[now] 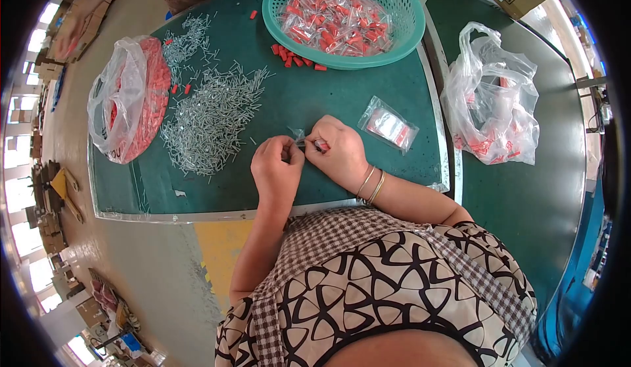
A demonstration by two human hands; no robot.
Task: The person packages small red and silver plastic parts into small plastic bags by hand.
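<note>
So both my hands are bunched together over the green tabletop (368, 104), right at the near edge. My left hand (277, 166) is curled, fingertips pinched on what looks like the mouth of a tiny clear plastic bag (299, 135). It's small and half hidden, so I can't swear to how open it is. My right hand (338, 150) is pinched around a little red plastic piece (321, 145), just poking out between thumb and fingers.

The key relation: the red piece sits immediately right of the bag's mouth, basically touching range, with its long axis lying roughly sideways, pointing left toward my left hand. So the right hand is the one carrying it, and the left just holds the bag.

Around that:
- The pile of small metal pins (210, 117) is up and left of my left hand, nearer that hand than the right.
- A filled small packet (389, 124) lies just right of my right hand.
- The green basket (407, 12) of filled packets is at the far edge, with loose red pieces (292, 57) beside it.
- A bag of red pieces (138, 97) sits far left, and another plastic bag (490, 97) is well off to the right.
</note>
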